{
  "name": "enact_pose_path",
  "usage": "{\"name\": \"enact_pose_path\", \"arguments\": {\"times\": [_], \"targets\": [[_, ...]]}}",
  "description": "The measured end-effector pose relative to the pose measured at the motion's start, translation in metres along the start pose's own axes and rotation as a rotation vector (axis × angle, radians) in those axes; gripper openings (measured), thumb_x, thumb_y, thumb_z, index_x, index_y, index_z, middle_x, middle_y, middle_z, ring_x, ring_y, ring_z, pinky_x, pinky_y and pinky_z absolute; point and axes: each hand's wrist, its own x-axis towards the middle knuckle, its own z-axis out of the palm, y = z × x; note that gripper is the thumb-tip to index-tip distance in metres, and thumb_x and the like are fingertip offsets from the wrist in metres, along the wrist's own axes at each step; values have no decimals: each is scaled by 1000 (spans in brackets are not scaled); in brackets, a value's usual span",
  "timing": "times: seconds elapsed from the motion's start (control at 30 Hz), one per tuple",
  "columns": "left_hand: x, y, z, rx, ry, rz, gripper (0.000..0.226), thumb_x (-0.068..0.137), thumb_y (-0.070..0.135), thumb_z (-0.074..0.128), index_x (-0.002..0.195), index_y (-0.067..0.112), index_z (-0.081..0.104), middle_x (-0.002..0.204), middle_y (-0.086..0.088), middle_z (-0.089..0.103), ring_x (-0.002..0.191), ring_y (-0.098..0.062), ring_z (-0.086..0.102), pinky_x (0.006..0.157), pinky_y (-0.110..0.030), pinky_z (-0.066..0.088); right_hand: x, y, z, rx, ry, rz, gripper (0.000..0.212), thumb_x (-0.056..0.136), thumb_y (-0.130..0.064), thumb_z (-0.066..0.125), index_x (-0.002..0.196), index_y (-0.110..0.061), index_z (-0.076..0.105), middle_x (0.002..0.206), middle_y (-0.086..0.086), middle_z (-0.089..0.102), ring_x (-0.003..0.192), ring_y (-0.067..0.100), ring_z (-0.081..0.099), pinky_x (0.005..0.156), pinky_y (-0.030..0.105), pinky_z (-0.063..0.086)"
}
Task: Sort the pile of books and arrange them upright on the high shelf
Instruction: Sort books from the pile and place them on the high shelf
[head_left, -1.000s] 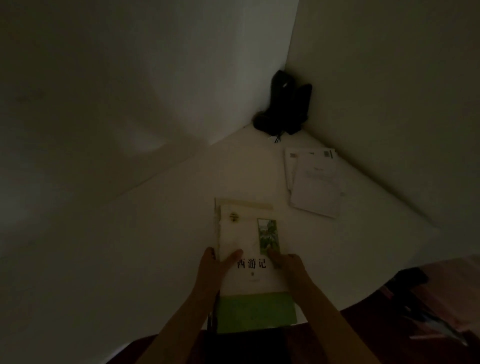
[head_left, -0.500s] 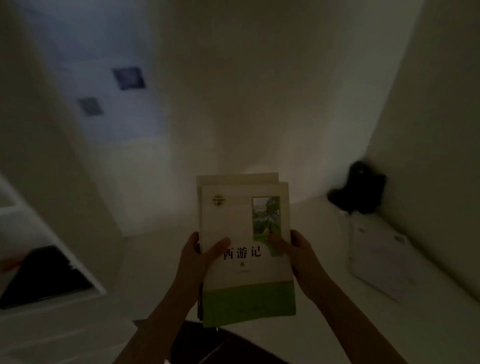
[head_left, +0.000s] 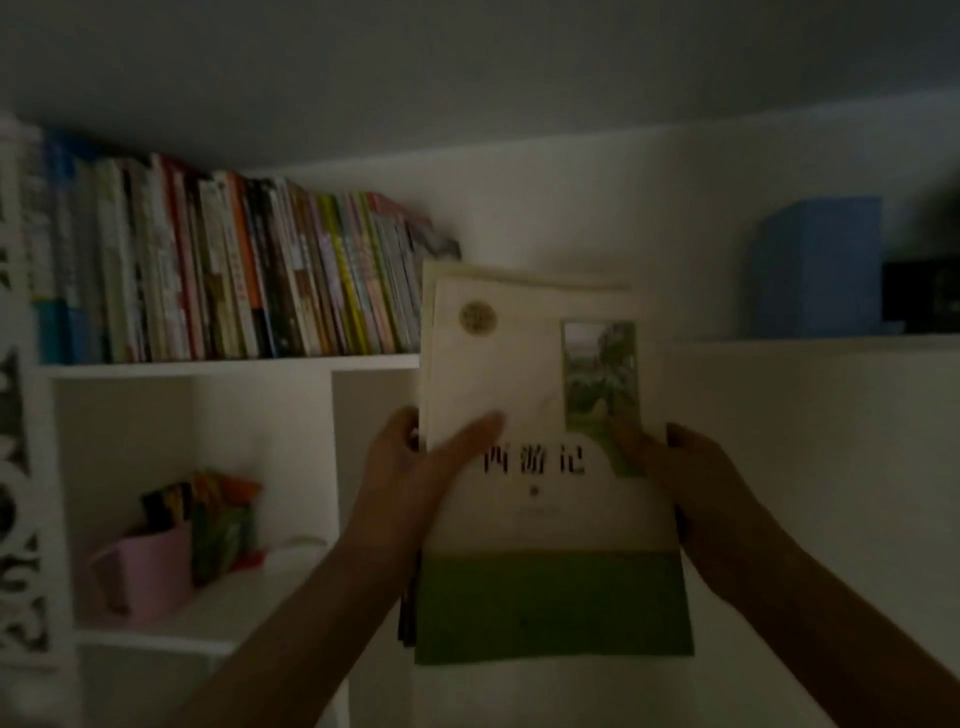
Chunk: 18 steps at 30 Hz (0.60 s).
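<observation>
I hold a small stack of books (head_left: 540, 519) up in front of me, its top cover white above and green below, with a small green picture and dark characters. My left hand (head_left: 410, 483) grips the stack's left edge, thumb across the cover. My right hand (head_left: 696, 499) grips its right edge, thumb on the picture. Behind the stack runs the high shelf (head_left: 228, 364), where a row of upright books (head_left: 223, 270) fills the left part and leans slightly at its right end.
A blue box (head_left: 815, 265) and a dark object (head_left: 919, 291) stand on the shelf at the right. Below, a cubby holds a pink container (head_left: 145, 577) and colourful items (head_left: 218, 519). A white carved panel (head_left: 21, 415) edges the left.
The stack has been lifted off the white surface and raised. My view has swung up and left from the corner to the bookshelf. Both hands keep their grip.
</observation>
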Motion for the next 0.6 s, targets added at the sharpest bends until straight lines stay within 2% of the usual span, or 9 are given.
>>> {"name": "enact_pose_path", "arguments": {"times": [0.07,0.1,0.27,0.37,0.43,0.5,0.53,0.57,0.6], "targets": [[28,27,-7,-2,18,75,59,59,37,78,111,17,61,95,-4,72,77,-18,71,66,-37,59,26,-27,19,13,-17,-59,15,78,-30,68,81,-15,67,66,0,73,58,16,69,47,27,55],[42,39,-11,-10,26,111,60,60,36,79,113,16,60,98,-4,72,79,-19,71,69,-38,59,40,-41,29,23,-37,-84,17,78,-29,68,83,-13,68,70,3,73,59,17,69,49,29,57],[113,81,-18,-90,63,214,50,72,27,77,114,7,60,102,-10,70,84,-24,70,71,-40,59,116,-93,68,95,-177,-135,44,80,-29,69,114,-2,64,109,18,68,95,32,64,83,44,54],[153,93,-9,-109,141,321,53,71,27,79,114,5,58,104,-11,69,86,-24,70,70,-39,59,166,-112,84,35,-233,-198,50,80,-34,68,118,-2,62,116,19,65,100,32,62,87,43,52],[177,93,3,-109,238,391,54,69,28,81,112,5,56,105,-10,67,87,-22,68,68,-36,59,195,-117,92,-104,-189,-252,60,83,-42,65,126,-2,54,127,16,58,104,27,59,85,35,52],[199,87,18,-122,353,434,57,68,32,81,112,7,54,108,-8,65,90,-21,66,73,-38,58,222,-113,95,-375,-67,-329,78,80,-51,65,138,-6,38,138,12,42,119,25,47,94,34,46],[209,82,26,-107,425,452,58,69,34,80,114,8,53,111,-7,64,93,-22,64,78,-40,57,230,-110,95,-460,-30,-380,79,79,-50,67,138,-10,34,138,11,38,123,25,43,98,36,44],[220,76,34,-56,510,460,60,71,36,78,116,8,51,114,-8,62,98,-23,63,84,-41,54,237,-106,95,-489,-48,-410,74,78,-46,70,136,-13,36,132,10,42,121,25,45,96,34,45],[227,69,41,5,587,468,61,74,37,75,120,8,48,118,-9,60,103,-24,61,88,-41,52,239,-101,95,-488,-114,-428,66,80,-38,71,131,-13,39,120,6,50,113,22,52,87,29,49]]}}
